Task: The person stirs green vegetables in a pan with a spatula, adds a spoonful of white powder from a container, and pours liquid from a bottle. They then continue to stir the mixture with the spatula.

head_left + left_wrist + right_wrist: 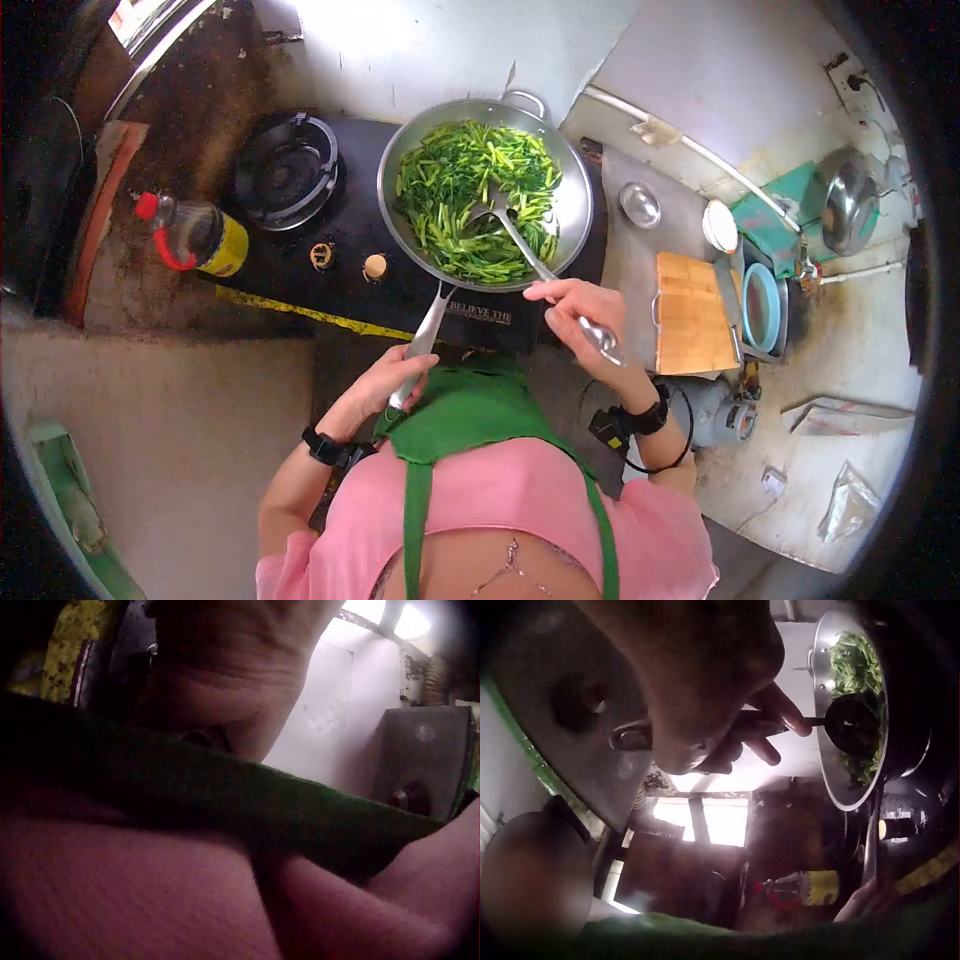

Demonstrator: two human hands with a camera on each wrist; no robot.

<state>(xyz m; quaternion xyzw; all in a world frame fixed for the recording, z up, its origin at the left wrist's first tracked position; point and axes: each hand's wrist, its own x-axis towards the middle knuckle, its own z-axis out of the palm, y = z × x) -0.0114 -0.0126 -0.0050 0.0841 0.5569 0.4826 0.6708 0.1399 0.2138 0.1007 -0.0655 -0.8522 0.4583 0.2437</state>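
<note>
Head view, pan point(572, 205), stove point(355, 205) lettered "BELIEVE THE"

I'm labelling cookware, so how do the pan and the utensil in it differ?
The pan is wide and round, while the utensil is long and slim. The left hand grips the pan's handle; the right hand grips the utensil. The pan holds the greens, while the utensil's head sits among them. Both look silvery and metallic.
</note>
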